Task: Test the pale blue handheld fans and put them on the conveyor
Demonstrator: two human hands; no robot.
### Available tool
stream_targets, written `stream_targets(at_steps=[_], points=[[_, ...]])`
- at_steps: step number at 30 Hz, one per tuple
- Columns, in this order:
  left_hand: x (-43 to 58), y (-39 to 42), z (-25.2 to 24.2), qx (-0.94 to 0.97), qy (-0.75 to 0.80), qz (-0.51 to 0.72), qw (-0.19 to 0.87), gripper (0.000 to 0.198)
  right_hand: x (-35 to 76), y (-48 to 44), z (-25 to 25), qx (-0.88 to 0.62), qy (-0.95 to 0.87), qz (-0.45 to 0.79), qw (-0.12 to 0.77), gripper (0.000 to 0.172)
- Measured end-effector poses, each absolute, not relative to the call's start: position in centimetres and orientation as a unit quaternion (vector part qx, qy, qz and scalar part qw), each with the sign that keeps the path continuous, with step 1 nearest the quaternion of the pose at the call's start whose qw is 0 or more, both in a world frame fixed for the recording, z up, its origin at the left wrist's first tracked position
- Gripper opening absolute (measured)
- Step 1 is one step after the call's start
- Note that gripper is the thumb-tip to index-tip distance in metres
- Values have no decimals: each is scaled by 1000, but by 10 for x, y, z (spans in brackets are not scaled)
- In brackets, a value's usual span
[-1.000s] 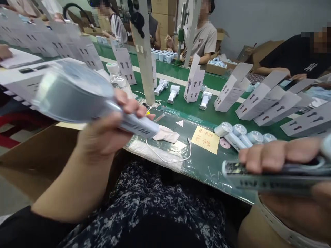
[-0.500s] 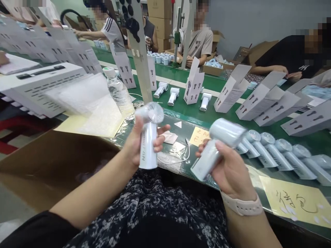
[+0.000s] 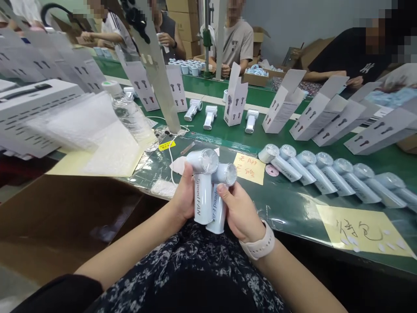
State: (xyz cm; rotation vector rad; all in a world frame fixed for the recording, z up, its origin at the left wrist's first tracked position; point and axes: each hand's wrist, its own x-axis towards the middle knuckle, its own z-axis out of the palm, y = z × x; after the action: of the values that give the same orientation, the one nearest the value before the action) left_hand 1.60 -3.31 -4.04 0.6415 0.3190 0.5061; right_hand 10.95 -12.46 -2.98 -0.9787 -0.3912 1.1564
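My left hand [image 3: 184,198] is closed round the handle of a pale blue handheld fan [image 3: 203,187] marked "Speed FAN", held upright over my lap. My right hand [image 3: 239,211], with a pale watch strap on its wrist, grips a second fan [image 3: 220,198] of the same kind. The two fans are pressed side by side, heads up, just in front of the green table's near edge [image 3: 293,208].
A row of several similar fans [image 3: 325,176] lies on the table to the right, beside two yellow notes [image 3: 250,167]. A water bottle [image 3: 128,113], white cartons [image 3: 283,106] and foam sheets [image 3: 94,139] stand further back. An open cardboard box [image 3: 65,217] sits at my left. Other people work across the table.
Both hands came down from either side and together at my lap. The two fans, held apart before, now touch side by side. The view shifted left.
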Motion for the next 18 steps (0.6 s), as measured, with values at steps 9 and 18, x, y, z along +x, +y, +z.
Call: stream_targets(at_steps=[9, 18], points=[[40, -53, -43, 448, 253, 295, 805, 86, 118, -133, -40, -598, -339, 399, 607, 126], [31, 7, -33, 886, 213, 183, 368, 60, 306, -258, -7, -889, -355, 84, 277, 101]])
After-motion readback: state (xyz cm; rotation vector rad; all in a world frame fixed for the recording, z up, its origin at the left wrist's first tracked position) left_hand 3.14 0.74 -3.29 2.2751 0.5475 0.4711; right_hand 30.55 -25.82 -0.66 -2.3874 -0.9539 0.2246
